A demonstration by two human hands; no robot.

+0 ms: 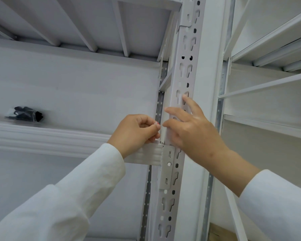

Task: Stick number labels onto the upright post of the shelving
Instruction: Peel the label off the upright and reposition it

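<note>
Up close, 2 hands meet at the white upright post [184, 70] of the shelving, which runs from the top of the view down to the bottom and is punched with rows of keyhole slots and round holes. The left hand [137, 133] is curled nearly shut just left of the post, its thumb and forefinger pinched together on something small with a spot of red on it [157, 123]; it is too small and too covered to say for certain that it is a number label, and no digit can be read. The right hand [191, 126] is open, fingers spread and laid flat against the post, the fingertips [185, 98] of the longest finger reaching up over a slot while the others press on the post's left face. A pale strip seems to lie under those fingers along the post, but its edges are blurred. Both arms wear white sleeves [87, 188]. Just below the hands a ribbed white crossbeam [42, 136] joins the post through a bracket [169, 164]. On the shelf behind that beam, well to the left and apart from the hands, lies a small black bag [25, 114]. Above, the ribbed underside of an upper shelf [87, 26] spans the view, and another shelving bay [268, 70] stands to the right.
</note>
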